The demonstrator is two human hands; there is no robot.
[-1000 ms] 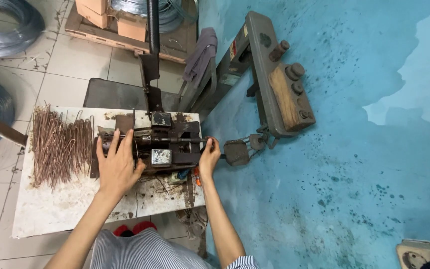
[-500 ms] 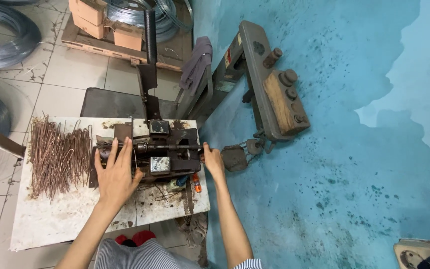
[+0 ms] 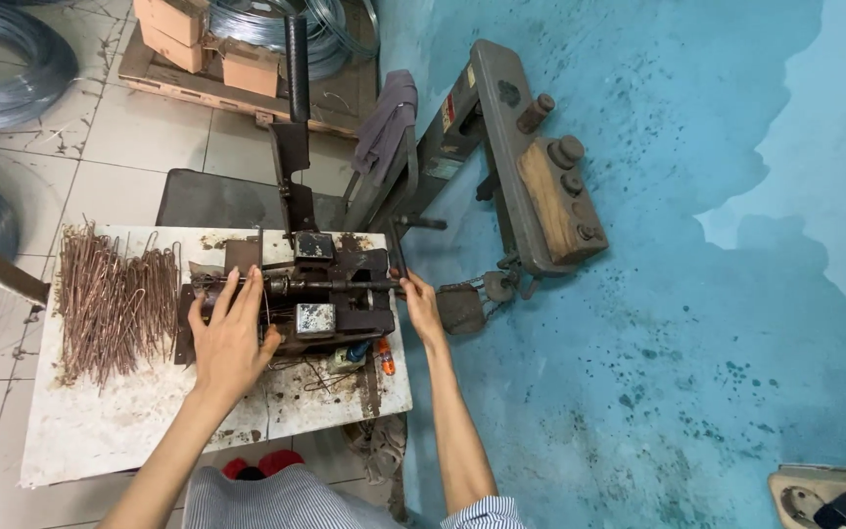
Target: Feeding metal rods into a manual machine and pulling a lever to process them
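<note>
A dark, rusty hand-operated bending machine (image 3: pixel 320 294) stands on a worn white table (image 3: pixel 129 431), with a tall black lever (image 3: pixel 296 88) rising from it. My left hand (image 3: pixel 230 338) lies flat with spread fingers on the machine's left side, over a thin wire near the horizontal shaft. My right hand (image 3: pixel 421 306) grips the right end of that shaft (image 3: pixel 340 285) at the table's edge. A pile of rusty brown bent wire pieces (image 3: pixel 110 299) lies on the table to the left of my left hand.
Coils of grey wire (image 3: pixel 7 59) lie on the tiled floor at the left and top. Cardboard boxes (image 3: pixel 212 44) sit on a wooden pallet behind. A grey metal bench with rollers (image 3: pixel 540 167) stands right of the table against a blue wall.
The view has shifted slightly. My left hand has stayed on the machine's left side, and my right hand has stayed at the shaft's right end.
</note>
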